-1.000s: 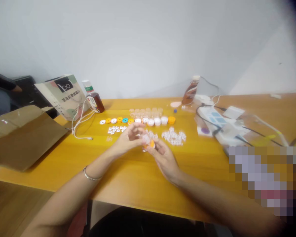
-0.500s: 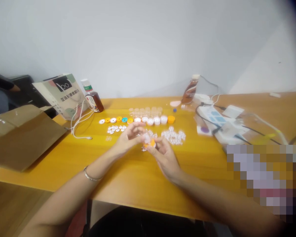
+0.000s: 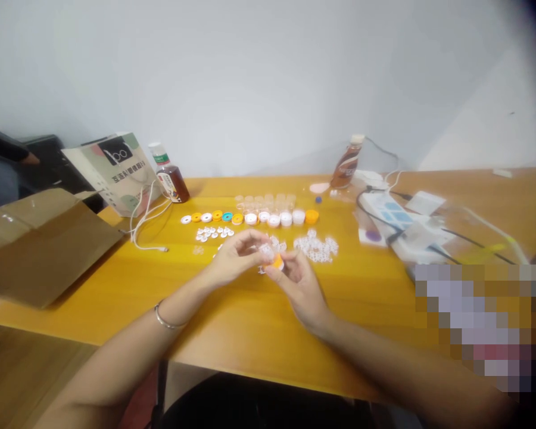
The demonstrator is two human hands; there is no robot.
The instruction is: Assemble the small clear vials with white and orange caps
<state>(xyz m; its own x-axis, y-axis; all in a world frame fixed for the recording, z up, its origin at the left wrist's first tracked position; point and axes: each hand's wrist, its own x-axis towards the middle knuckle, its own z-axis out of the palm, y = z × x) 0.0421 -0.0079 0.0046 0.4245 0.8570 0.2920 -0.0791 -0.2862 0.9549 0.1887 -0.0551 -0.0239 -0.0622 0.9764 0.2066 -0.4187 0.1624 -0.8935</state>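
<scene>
Under your grip there's the wooden table (image 3: 232,328), and just past that grip, a row of plastic caps (image 3: 250,219). Your left hand (image 3: 234,257) and right hand (image 3: 300,285) are close together, a heap of clear plastic bits (image 3: 318,248) just off to the right. Right's pinching an orange-and-white cap (image 3: 277,261), left's got a translucent piece (image 3: 267,250) up against it. Looks like you're lining those two up tbh; next move calls for steady fingertips, can't tell if they're seated.

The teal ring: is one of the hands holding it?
No, the teal ring sits on the table between two orange rings, while the right hand grips an orange piece.
</scene>
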